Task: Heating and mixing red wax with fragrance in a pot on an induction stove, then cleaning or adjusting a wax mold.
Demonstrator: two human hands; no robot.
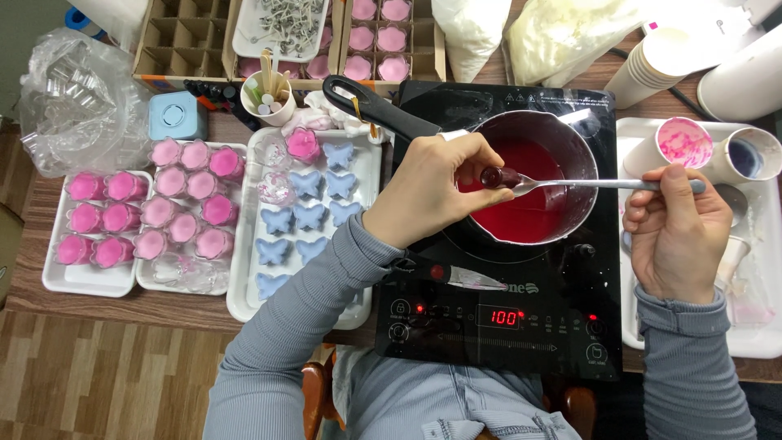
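Note:
A small saucepan (583, 145) of red liquid sits on a black induction hob (489, 326). My right hand (678, 232) holds a metal spoon (586, 184) by its handle, the bowl over the pan. My left hand (436, 191) pinches a small dark red piece (492, 176) at the spoon's bowl. A small knife (456, 277) lies on the hob below my left wrist.
White trays to the left hold pink flower-shaped candles (183, 212) and blue butterfly shapes (305, 220). A cardboard divider box (183, 37) with more pink candles stands at the back. Paper cups (684, 143) with pink and blue residue lie on a right-hand tray (762, 342).

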